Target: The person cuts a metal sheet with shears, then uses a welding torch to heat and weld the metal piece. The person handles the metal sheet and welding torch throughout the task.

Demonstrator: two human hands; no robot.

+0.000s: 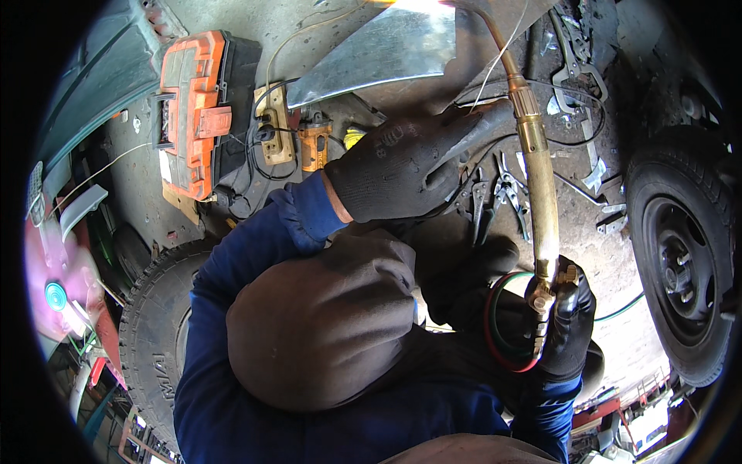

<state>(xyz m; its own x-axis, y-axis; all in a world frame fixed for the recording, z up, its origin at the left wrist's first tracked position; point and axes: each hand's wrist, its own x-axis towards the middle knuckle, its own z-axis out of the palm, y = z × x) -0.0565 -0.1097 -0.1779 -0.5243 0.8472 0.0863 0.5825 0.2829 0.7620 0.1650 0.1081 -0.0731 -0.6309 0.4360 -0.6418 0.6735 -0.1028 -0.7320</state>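
My right hand [568,329], in a black glove, is closed around the valve end of a brass gas torch [541,201]. The torch points away from me, and its copper neck bends left at the top edge to a bright white glow. Red and green hoses [495,329] loop from its base. My left hand [402,166], also gloved, reaches across to the right with fingers pinched at a thin pale wire [495,62], which runs up beside the torch neck. Beyond the left hand lies a flat, shiny metal sheet [379,58], near the glow.
An orange and black toolbox [193,116] stands left, beside a wooden-based socket strip [274,127] and an orange power tool [314,147]. Pliers [506,193] and locking clamps [572,58] lie on the floor. Wheels stand right [680,255] and left [154,332]. Cables cross the floor.
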